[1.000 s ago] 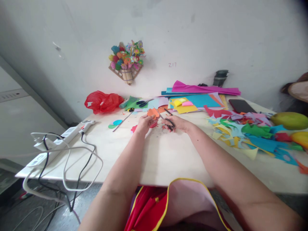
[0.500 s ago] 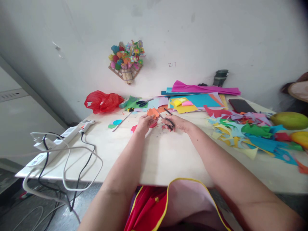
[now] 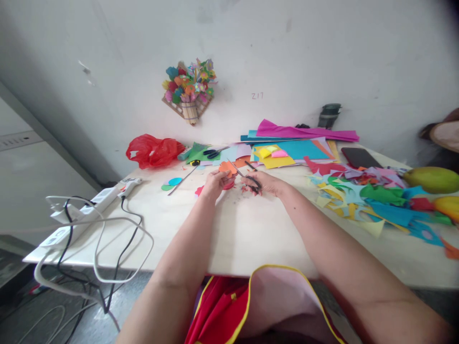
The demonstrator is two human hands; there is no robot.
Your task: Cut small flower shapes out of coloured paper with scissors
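Between the fingers of my left hand (image 3: pixel 215 185) is an orange paper flower shape (image 3: pixel 227 167) with a scalloped edge. My right hand (image 3: pixel 266 183) is closed round the dark handles of a pair of scissors (image 3: pixel 254 183). The scissor blades point up and left, at the right edge of the orange paper. Red paper pieces (image 3: pixel 228 185) lie beneath my left hand, and small scraps are scattered under my right. Left of my hands rest a blue paper circle (image 3: pixel 175 181) and a green paper piece (image 3: pixel 167 188).
A red plastic bag (image 3: pixel 154 150), a second pair of scissors (image 3: pixel 214 153) and stacked coloured paper (image 3: pixel 294 149) line the back. Paper offcuts (image 3: pixel 380 198), a phone (image 3: pixel 360 157) and a green mango-like fruit (image 3: pixel 430 179) are on the right. A power strip (image 3: pixel 82 215) with looping cables sits left.
Both hands stay in almost the same place, with the scissors still at the edge of the orange paper. Nothing else has visibly moved.
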